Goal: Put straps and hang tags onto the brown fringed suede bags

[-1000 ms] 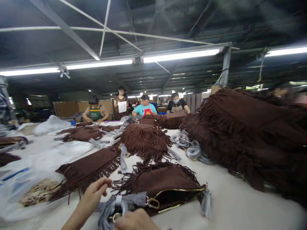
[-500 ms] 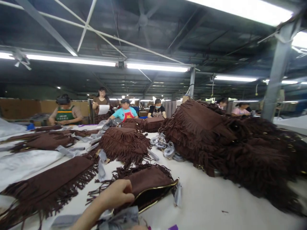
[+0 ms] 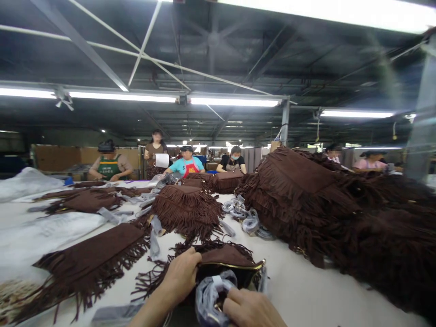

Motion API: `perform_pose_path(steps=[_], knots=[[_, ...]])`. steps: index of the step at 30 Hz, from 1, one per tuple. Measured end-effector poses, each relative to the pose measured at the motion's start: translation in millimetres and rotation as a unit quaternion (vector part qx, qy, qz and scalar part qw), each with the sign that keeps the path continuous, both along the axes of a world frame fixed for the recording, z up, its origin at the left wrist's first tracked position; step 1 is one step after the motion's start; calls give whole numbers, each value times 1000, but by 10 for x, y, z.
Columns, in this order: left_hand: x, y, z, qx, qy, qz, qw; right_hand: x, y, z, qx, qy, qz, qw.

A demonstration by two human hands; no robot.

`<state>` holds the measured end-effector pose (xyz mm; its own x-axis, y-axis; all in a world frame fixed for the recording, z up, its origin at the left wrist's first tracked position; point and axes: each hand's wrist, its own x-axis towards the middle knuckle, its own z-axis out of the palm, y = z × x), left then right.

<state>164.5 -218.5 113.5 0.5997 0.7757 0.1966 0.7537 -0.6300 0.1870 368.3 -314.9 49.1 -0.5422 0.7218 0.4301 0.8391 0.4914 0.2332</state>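
In front of me lies a dark brown fringed bag (image 3: 226, 255), its gold zip open and its mouth facing me. My left hand (image 3: 180, 274) is closed on the bag's edge at the left end of the opening. My right hand (image 3: 252, 309) grips a coiled strap wrapped in clear plastic (image 3: 213, 297), bound by a white band. The coil sits right at the open mouth, partly covering it. My right fingertips are partly hidden behind the coil.
A tall pile of brown fringed bags (image 3: 299, 181) fills the right side. More plastic-wrapped coils (image 3: 251, 221) lie beside it. Another fringed bag (image 3: 98, 247) lies at left, near white plastic sheeting (image 3: 51, 234). Across the white table (image 3: 299, 290), several people (image 3: 187, 164) are seated or standing.
My right hand has come into view with the wrapped strap coil, now at the bag's mouth. My left hand still holds the bag's edge. The view has shifted slightly left.
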Motion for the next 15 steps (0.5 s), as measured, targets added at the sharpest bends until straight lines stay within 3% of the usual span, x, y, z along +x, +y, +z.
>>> perform_pose_path(steps=[4, 6, 9, 12, 15], knots=[[30, -32, -55, -5, -44, -21, 999, -131, 285, 122, -118, 56, -178, 975], [42, -41, -91, -19, -60, -31, 998, -203, 425, 110, -145, 87, -210, 963], [11, -42, -138, -41, -79, -42, 995, -268, 509, 29, -168, 110, -160, 966], [-76, -37, -173, -49, -100, -52, 992, -212, 431, -39, -204, 173, -19, 963], [-135, -47, -189, -46, -107, -57, 992, -93, 350, -52, -241, 236, 89, 937]])
